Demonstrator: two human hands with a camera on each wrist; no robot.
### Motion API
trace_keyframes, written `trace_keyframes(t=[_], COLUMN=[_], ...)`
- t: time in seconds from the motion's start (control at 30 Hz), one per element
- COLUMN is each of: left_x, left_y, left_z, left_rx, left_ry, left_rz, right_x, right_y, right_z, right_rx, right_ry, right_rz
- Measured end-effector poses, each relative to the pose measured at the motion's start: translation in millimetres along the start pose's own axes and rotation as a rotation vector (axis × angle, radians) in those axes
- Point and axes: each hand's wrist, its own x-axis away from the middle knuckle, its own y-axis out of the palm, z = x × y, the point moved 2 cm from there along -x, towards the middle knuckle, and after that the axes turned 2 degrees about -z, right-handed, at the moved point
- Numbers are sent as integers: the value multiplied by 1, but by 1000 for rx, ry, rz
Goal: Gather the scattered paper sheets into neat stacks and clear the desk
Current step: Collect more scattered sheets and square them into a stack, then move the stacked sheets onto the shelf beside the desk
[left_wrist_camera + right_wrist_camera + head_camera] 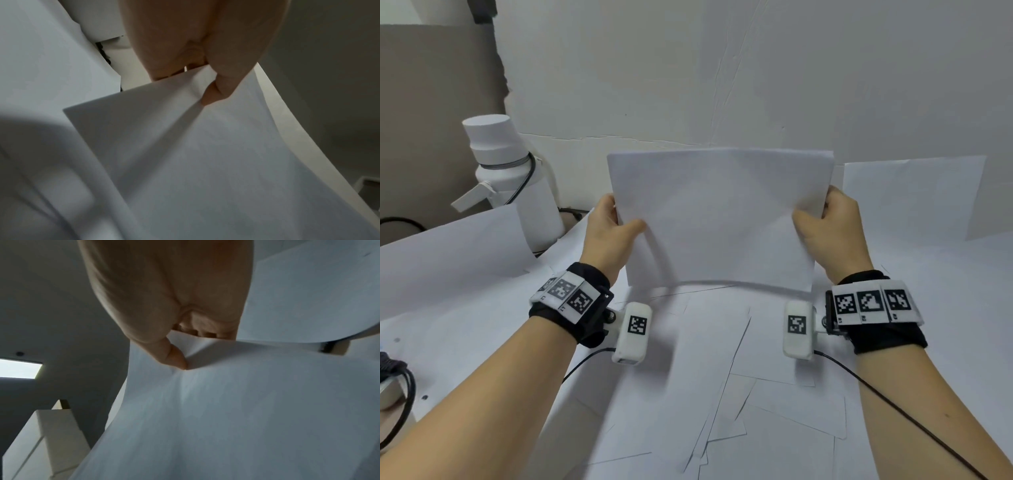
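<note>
I hold a bundle of white paper sheets (719,219) upright above the desk, its lower edge bowed. My left hand (613,226) pinches its left edge, thumb on the near face. My right hand (825,219) pinches its right edge the same way. In the left wrist view the thumb (218,91) presses into the paper bundle (205,154). The right wrist view shows the thumb (174,356) creasing the paper bundle (246,410), with fingers behind it. Several loose sheets (722,394) lie overlapping on the desk below. More loose sheets lie at the left (448,253) and back right (914,195).
A white insulated bottle (517,181) stands at the back left near the wall, with a black cable beside it. A dark cable and a round object (393,387) lie at the desk's left edge. The white wall (722,68) rises right behind the desk.
</note>
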Motion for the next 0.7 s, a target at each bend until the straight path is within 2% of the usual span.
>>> trace_keyframes(t=[0.17,0.27,0.33,0.4,0.5,0.57,0.7], left_x=[-5,1,10,24,47,56,70], left_y=[-12,-17,-10,4,30,45,72], left_z=[11,8,7,13,27,36,54], left_rx=[44,69,234,451,726,809,777], left_ry=[-10,-134,-286,-424,-495,-464,-412], left_rz=[119,176,80,-83,-278,-280,-144], right_x=[4,8,13,19,30,41,70], right_y=[6,7,6,8,8,4,-18], right_z=[-23,-38,-44,-49,-56,-62,-72], right_rx=[-113,-254,-341,-420,-480,-509,-474], right_ry=[-83,-46,18,83,156,177,170], right_rz=[109,180,223,245,257,262,282])
